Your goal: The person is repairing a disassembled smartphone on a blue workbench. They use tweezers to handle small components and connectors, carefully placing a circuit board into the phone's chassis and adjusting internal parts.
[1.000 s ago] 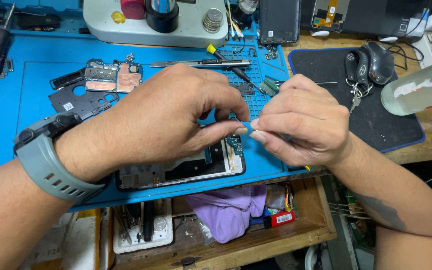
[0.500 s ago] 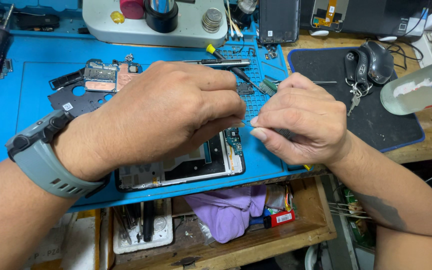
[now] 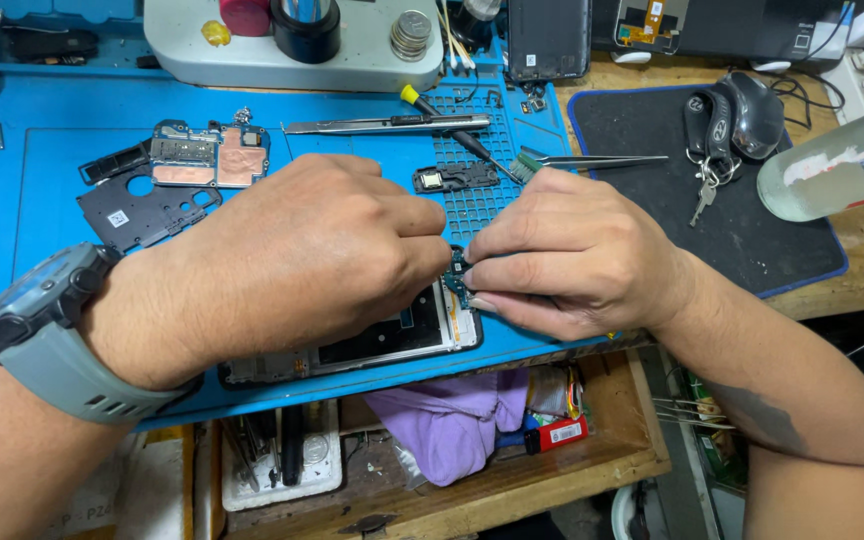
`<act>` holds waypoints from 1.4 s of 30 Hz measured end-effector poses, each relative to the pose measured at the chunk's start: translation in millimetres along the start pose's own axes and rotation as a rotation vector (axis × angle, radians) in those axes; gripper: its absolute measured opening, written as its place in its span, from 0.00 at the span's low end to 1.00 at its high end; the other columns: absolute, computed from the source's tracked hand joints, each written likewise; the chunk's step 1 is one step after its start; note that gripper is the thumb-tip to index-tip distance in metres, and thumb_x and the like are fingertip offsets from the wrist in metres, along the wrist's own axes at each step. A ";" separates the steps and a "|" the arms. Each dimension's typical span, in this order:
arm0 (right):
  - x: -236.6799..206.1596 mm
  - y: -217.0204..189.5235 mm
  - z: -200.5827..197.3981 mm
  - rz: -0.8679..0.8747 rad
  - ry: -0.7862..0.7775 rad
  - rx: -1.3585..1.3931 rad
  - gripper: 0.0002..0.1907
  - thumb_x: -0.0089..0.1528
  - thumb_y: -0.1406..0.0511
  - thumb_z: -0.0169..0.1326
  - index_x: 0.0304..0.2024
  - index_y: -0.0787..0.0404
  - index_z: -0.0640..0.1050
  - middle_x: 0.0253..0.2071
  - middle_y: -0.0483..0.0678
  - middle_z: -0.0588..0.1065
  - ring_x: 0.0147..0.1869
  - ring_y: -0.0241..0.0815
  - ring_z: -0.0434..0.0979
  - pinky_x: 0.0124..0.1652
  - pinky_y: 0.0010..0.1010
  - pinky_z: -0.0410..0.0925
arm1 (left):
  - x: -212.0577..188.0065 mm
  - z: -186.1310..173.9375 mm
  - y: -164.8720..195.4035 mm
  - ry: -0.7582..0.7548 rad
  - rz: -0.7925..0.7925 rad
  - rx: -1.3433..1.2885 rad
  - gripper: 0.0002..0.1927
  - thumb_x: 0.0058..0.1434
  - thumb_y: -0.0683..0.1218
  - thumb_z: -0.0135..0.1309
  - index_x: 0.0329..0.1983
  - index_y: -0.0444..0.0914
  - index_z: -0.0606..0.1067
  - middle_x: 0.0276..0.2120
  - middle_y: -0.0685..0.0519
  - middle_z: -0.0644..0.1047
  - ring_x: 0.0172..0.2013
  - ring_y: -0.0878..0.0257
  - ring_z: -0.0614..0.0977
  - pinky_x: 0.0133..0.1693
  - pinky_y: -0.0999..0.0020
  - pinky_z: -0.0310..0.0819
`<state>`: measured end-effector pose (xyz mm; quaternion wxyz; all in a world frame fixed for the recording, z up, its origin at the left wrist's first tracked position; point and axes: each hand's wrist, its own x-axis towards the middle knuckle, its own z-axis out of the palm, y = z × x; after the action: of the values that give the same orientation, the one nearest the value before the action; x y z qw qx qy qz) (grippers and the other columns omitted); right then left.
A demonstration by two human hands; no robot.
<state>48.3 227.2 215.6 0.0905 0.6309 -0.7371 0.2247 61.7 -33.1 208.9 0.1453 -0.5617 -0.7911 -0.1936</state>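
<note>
1. Left hand (image 3: 302,260): sits centre-left of the frame, palm down over an opened phone frame (image 3: 372,345). Its fingers are drawn together, the tips meeting a small dark circuit part (image 3: 455,272) at frame centre. A grey wristwatch (image 3: 57,335) is on the wrist at lower left.
2. Right hand (image 3: 572,255): sits just right of centre, fingers closed together and pinched on the same small circuit part from the right side. The fingertips of the 2 hands touch or nearly touch; I cannot tell which.
3. Small circuit part: held between both hands, directly above the right end of the phone frame. Whether it is attached to the frame is hidden by the fingers.
4. Phone frame: lies on a blue work mat (image 3: 42,190), near the mat's lower edge, mostly covered by the left hand.
5. Upper left of the mat: a removed circuit board with copper shielding (image 3: 207,160) and a black plastic cover (image 3: 147,210) just below it.
6. Upper centre: metal tweezers (image 3: 382,125) lie flat; a yellow-tipped tool (image 3: 447,130) lies on the gridded area; a small black bracket (image 3: 452,178) rests near it.
7. Right of centre: a second pair of tweezers (image 3: 602,160) reaches onto a black pad (image 3: 782,240). A car key fob with keys (image 3: 707,130) and a dark mouse (image 3: 757,110) rest on that pad.
8. Far right: a clear bottle (image 3: 837,165) lies tilted at the frame edge.
9. Lower centre: a purple cloth (image 3: 452,420) sits in an open wooden drawer (image 3: 552,480).
</note>
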 end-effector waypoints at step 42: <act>-0.9 -2.3 13.3 -0.007 -0.032 -0.049 0.09 0.58 0.68 0.68 0.40 0.59 0.83 0.42 0.46 0.79 0.42 0.43 0.80 0.41 0.35 0.69 | -3.9 8.6 5.9 -0.132 -0.264 -0.216 0.09 0.58 0.48 0.57 0.30 0.37 0.75 0.26 0.46 0.79 0.30 0.43 0.80 0.31 0.48 0.73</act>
<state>52.7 221.9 204.0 0.0950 0.6347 -0.7413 0.1963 68.5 -30.6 200.4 0.0054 -0.4770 -0.8404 -0.2573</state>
